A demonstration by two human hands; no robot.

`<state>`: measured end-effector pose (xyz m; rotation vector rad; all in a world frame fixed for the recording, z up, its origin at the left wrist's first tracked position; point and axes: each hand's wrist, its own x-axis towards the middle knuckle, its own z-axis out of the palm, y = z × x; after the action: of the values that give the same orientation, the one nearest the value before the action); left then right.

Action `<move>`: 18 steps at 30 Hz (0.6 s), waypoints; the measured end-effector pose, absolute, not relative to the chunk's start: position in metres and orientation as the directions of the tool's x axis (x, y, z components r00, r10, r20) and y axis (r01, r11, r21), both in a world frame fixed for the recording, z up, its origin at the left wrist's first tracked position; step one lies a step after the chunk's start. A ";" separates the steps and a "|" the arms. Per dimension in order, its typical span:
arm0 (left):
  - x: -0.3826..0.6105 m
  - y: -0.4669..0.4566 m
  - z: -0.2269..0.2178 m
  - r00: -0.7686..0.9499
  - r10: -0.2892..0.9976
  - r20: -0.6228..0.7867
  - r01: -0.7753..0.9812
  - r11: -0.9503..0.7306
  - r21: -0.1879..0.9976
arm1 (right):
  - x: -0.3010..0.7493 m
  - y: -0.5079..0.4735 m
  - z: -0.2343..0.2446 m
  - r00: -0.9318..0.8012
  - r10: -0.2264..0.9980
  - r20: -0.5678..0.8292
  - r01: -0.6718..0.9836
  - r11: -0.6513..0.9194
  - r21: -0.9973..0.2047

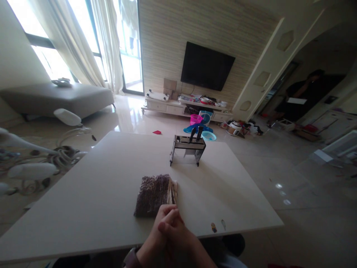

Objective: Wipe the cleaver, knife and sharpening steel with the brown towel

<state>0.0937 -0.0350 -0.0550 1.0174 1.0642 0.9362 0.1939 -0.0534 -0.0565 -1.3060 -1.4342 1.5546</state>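
At the front edge of the white table [92,193], my left hand [162,219] and my right hand [180,232] are clasped together. Their fingers are folded over each other, and no object shows between them. A dark band circles my left wrist. Just beyond the hands lies a folded fuzzy grey-brown cloth [153,193], with paler layers at its right edge; my left hand is nearest to it. Farther back stands a knife holder [189,142] with black-handled knives upright in it and a blade visible below its top.
Two small stickers or flat pieces [213,227] lie near the table's front edge. A white lamp-like fixture [33,171] with coiled parts is on the left. Beyond the table are baskets [208,136], a low cabinet [175,108] and a television [208,66]. A person [302,95] stands far right.
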 end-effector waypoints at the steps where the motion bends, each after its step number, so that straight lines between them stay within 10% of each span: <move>1: 0.091 -0.032 -0.048 0.262 0.946 -0.191 -0.085 0.220 0.972 | 0.195 -0.051 -0.048 -0.326 0.914 -0.240 0.192 -0.184 -0.964; 8: 0.054 -0.023 -0.051 0.435 0.897 0.080 0.457 -0.297 0.838 | 0.210 -0.046 -0.027 -0.489 0.831 -0.265 0.716 0.209 -0.666; 18: 0.043 -0.033 -0.067 0.634 0.675 0.377 0.463 -0.722 0.515 | 0.174 -0.071 -0.024 -0.406 0.800 -0.443 0.911 0.318 -0.261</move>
<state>0.0426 -0.0328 -0.0670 2.4863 0.9049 0.7922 0.1742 -0.0712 -0.0238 -1.8096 -2.7298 0.8151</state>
